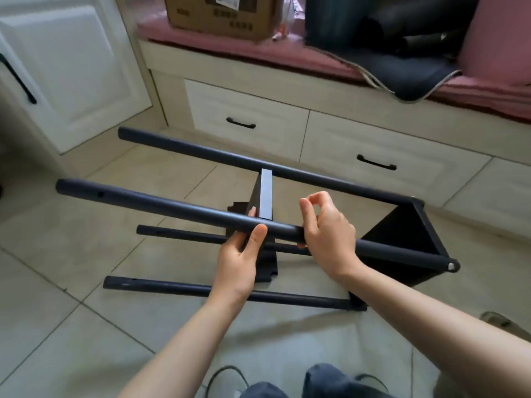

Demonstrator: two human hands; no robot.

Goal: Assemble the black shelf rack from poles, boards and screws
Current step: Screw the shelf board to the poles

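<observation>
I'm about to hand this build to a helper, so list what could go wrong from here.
1. The middle board stands on edge between the poles, and no screw is visible on it; it may tip or slide.
2. The left hand and right hand both hold the near upper pole; fingers could get pinched against the board.
3. The rack lies on its side on the tiles; it could roll.

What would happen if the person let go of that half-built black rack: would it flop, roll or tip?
Probably stiff: the poles look like rigid tubes fixed to the end board. Rolling seems unlikely, since two lower poles rest on the floor. The loose middle board, steadied by the left hand, might tip.
</observation>
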